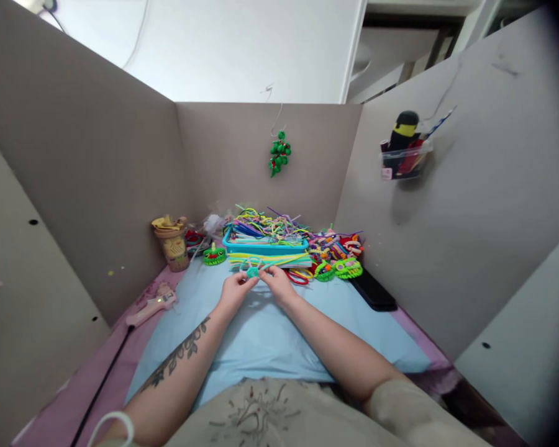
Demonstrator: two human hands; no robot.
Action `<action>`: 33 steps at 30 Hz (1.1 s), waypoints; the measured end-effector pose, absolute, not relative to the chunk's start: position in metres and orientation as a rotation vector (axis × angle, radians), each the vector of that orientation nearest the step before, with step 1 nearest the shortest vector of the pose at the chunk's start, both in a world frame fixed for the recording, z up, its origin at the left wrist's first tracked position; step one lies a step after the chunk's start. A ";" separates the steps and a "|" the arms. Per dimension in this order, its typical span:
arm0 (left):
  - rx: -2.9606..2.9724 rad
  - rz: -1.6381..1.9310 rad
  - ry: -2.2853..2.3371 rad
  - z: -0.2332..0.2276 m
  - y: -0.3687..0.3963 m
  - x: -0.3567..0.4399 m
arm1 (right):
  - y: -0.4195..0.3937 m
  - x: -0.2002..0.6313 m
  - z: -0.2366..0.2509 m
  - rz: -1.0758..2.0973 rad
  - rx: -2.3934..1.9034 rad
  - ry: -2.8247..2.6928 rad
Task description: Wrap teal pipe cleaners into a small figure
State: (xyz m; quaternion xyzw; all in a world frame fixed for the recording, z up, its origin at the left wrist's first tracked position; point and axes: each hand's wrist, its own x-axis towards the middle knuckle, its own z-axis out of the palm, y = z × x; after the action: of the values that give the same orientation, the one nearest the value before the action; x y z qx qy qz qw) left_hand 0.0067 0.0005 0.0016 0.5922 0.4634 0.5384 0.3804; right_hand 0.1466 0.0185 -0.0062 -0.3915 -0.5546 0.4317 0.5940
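Between my two hands, a little above the blue table cover, is a small turquoise pipe-cleaner piece (253, 272) with thin loops sticking up. My left hand (235, 290) pinches its left side with thumb and fingers. From the right, my right hand (276, 284) pinches its other edge. Just behind the hands lies a bundle of straight yellow and green pipe cleaners (279, 261). Behind that stands a blue tray (265, 248) heaped with pipe cleaners of many colours. Finer detail of the held piece is too small to tell.
A pink glue gun (153, 308) with a black cord lies at left, near a brown cup (173, 248). Green pipe-cleaner figures (348, 268) and a black case (373, 290) are at right. Grey panels surround the table; a clear holder (405, 162) hangs on the right one.
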 end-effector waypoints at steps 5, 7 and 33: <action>1.538 1.430 1.238 0.001 0.004 0.005 | 0.019 0.148 -0.005 1.143 -0.889 -1.299; 1.539 1.453 1.258 0.002 0.005 0.003 | 0.020 0.150 -0.003 1.161 -0.919 -1.308; 1.449 1.381 1.108 0.007 0.001 0.002 | 0.008 0.157 0.006 0.295 -0.919 -1.719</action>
State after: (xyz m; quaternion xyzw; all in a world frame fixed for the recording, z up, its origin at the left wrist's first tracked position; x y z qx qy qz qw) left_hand 0.0022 0.0009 0.0072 0.5766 0.4409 0.5493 0.4140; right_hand 0.1568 0.0080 0.0063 -0.3887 -0.7270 0.1248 0.5522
